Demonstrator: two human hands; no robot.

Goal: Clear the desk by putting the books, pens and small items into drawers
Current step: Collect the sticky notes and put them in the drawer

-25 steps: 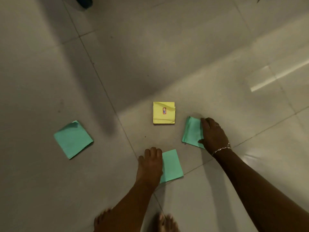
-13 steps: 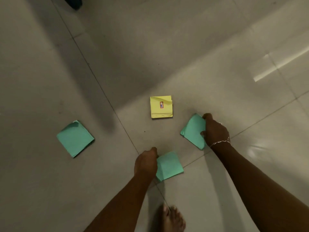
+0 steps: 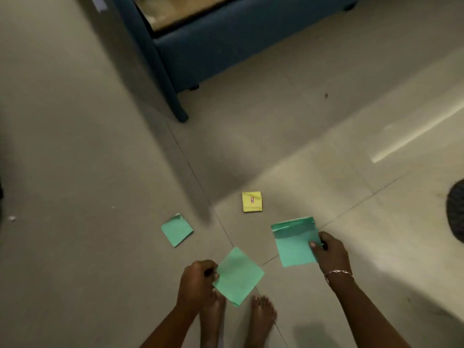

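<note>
Nearer than the yellow pad (image 3: 252, 202) and just to its right, seemingly lifted off the floor (image 3: 75, 146): right pad (image 3: 293, 243), pinched at its right edge by the right hand (image 3: 329, 252), thumb on top. Nearer still, slightly left: left pad (image 3: 238, 276), gripped at its left corner by the left hand (image 3: 198, 280), fingers curled round. Left of the yellow pad, flat on the floor: loose pad (image 3: 177, 229). Lies up-left of the left hand, the closer one. Both full, so probably calls for stacking first.
</note>
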